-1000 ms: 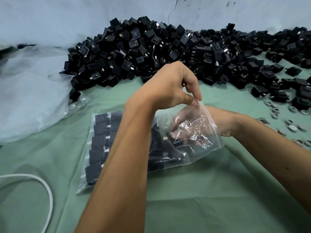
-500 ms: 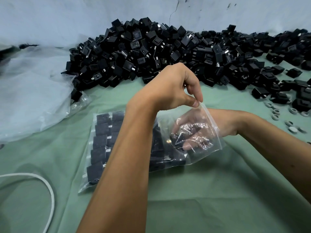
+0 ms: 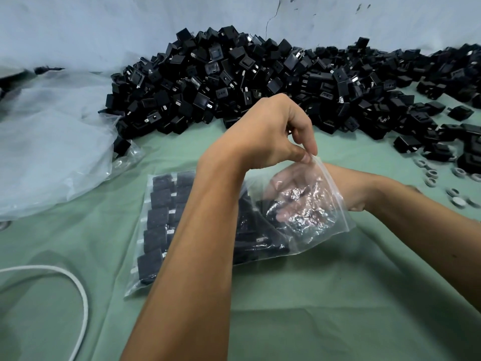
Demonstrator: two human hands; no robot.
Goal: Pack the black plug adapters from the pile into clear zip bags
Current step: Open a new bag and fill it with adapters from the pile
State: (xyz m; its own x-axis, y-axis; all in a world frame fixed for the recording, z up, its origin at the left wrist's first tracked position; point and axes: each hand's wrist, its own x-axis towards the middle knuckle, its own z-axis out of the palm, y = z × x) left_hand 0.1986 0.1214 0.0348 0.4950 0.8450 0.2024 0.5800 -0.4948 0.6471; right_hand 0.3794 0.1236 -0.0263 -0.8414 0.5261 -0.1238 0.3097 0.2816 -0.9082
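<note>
White cord [image 3: 78, 287] lay nearest, on the green desk [image 3: 312, 295]. Zip bag [image 3: 322, 230] sat mid-desk, left end packed with rows of adapters [image 3: 158, 217]. My left hand [image 3: 270, 136] pinched the top lip of the bag mouth between thumb and forefinger, holding it open. My right hand [image 3: 294, 201] was inside the bag, seating adapters; the film's glare blurred it, so I couldn't tell if those fingers were spread or gripping one. Step looked like filling, bag roughly two-thirds full. Next move probably: pull right hand out, fetch more from the pile [image 3: 260, 82] behind. My left forearm hid the bag's middle. Loose plastic sheet [image 3: 52, 152] sat far left.
</note>
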